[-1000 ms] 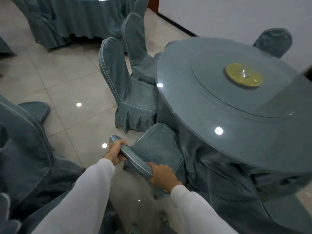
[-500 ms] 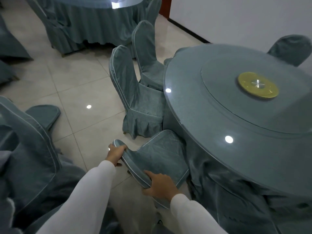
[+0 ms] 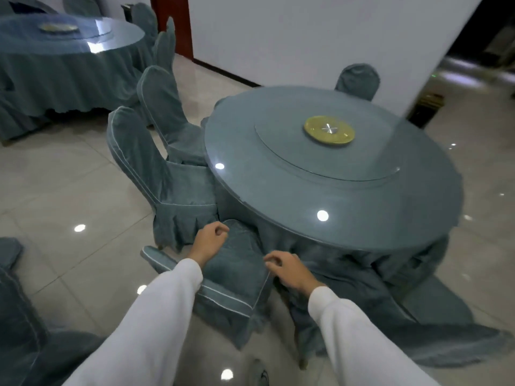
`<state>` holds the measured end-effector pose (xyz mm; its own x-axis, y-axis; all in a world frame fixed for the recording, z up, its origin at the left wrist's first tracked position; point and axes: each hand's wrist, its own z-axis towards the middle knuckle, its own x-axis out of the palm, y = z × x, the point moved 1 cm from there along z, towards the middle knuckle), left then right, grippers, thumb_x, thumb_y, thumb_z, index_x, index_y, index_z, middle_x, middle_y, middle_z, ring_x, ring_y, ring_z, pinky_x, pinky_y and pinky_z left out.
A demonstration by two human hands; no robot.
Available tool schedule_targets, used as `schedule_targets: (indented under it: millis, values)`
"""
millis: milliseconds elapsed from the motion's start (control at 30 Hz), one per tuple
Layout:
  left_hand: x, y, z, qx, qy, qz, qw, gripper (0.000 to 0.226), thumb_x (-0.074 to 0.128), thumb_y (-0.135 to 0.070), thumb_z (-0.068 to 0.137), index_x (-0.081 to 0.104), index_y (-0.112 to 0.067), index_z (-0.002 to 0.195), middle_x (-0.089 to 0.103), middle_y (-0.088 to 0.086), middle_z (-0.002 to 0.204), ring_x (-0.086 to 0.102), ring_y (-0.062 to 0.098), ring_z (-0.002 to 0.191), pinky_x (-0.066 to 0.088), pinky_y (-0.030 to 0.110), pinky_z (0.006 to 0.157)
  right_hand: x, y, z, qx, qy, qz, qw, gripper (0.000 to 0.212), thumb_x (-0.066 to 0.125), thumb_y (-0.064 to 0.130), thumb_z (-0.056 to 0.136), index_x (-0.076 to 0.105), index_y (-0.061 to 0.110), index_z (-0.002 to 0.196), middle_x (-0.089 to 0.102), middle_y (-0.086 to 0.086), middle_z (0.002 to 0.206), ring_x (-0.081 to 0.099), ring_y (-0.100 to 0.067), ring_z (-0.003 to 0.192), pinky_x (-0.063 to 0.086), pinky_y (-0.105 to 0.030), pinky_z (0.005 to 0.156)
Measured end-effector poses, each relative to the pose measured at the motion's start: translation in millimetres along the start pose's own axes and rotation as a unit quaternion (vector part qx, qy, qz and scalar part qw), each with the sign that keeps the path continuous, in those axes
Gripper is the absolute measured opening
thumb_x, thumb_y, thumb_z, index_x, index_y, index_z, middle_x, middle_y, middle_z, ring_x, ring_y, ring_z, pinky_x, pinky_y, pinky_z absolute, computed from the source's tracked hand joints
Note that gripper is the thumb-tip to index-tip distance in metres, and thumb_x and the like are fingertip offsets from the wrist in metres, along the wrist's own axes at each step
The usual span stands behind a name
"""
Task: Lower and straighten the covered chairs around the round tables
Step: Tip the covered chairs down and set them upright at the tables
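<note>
Head view, velvety piped chair cover (image 3: 234,263), round glass-topped table (image 3: 320,174)

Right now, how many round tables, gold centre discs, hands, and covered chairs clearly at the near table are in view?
Round tables: 2, the near table and the far table
Gold centre discs: 2, near disc, far disc
Hands: 2, left hand, right hand
Covered chairs: 4, front chair, left chair, rear-left chair, far-side chair
Total: 10

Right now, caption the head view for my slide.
Both hands, left hand and right hand, reach over a covered chair beside the round table.
</note>
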<state>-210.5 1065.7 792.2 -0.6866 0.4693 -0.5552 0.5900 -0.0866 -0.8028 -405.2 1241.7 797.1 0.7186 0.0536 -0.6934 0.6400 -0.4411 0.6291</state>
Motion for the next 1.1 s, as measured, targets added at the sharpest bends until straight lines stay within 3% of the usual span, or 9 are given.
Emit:
schedule_targets:
  millis: [200,333,433,600,800,1000,1100]
  values:
    - [89,-73,-18,0.087,0.097,-0.029,0.991,0.019,0.060,-0.009,0.084,0.071,-0.024,0.084,0.075,-0.002,0.073,0.072,0.019,0.078,0.060,0.041,0.084,-63,-66,-66,0.050,-0.102,0.042,0.993,0.016,0.063,0.024,0.093,0.075,0.034,0.096,0.078,0.012,0.095,0.070,-0.007,0.093,0.053,-0.028,0.093]
    - [165,-129,-39,0.114,0.135,-0.032,0.984,0.021,0.058,-0.005,0.087,0.072,-0.021,0.085,0.076,-0.001,0.073,0.073,0.018,0.077,0.060,0.036,0.078,-106,-121,-113,0.064,-0.148,0.061,0.985,0.020,0.062,0.023,0.093,0.069,0.040,0.086,0.077,0.014,0.081,0.072,-0.004,0.086,0.055,-0.028,0.090]
    - [227,-175,-65,0.128,0.179,-0.041,0.975,0.025,0.055,-0.002,0.091,0.070,-0.021,0.086,0.074,-0.002,0.072,0.068,0.002,0.061,0.053,0.027,0.065,-142,-168,-150,0.077,-0.167,0.076,0.980,0.019,0.060,0.023,0.096,0.071,0.037,0.092,0.077,0.013,0.083,0.071,-0.001,0.083,0.056,-0.026,0.085]
    - [326,-238,-106,0.137,0.232,-0.042,0.962,0.023,0.052,-0.001,0.095,0.072,-0.011,0.096,0.074,-0.002,0.076,0.069,0.004,0.065,0.052,0.018,0.063,-205,-272,-223,0.103,-0.212,0.119,0.965,0.019,0.057,0.020,0.098,0.075,0.024,0.103,0.077,0.010,0.082,0.071,-0.002,0.076,0.057,-0.027,0.080]
    - [440,-312,-146,0.154,0.257,-0.023,0.954,0.022,0.052,0.003,0.096,0.071,-0.008,0.097,0.074,0.004,0.079,0.069,0.005,0.066,0.054,0.024,0.068,-268,-387,-308,0.132,-0.246,0.192,0.941,0.022,0.054,0.013,0.101,0.075,0.019,0.102,0.078,0.001,0.085,0.075,-0.017,0.080,0.061,-0.032,0.079]
    - [534,-374,-175,0.183,0.278,0.018,0.943,0.022,0.054,0.003,0.093,0.073,-0.008,0.096,0.076,0.006,0.081,0.070,0.004,0.068,0.054,0.019,0.068,-307,-484,-357,0.161,-0.252,0.201,0.933,0.020,0.055,0.021,0.102,0.074,0.026,0.101,0.077,0.009,0.084,0.074,-0.009,0.079,0.063,-0.032,0.081]
    - [583,-399,-176,0.175,0.303,0.015,0.937,0.020,0.054,0.001,0.095,0.073,-0.006,0.098,0.075,0.006,0.079,0.072,0.018,0.074,0.058,0.026,0.066,-328,-527,-369,0.185,-0.252,0.222,0.924,0.020,0.054,0.021,0.103,0.073,0.026,0.100,0.078,0.006,0.085,0.075,-0.012,0.080,0.063,-0.034,0.081]
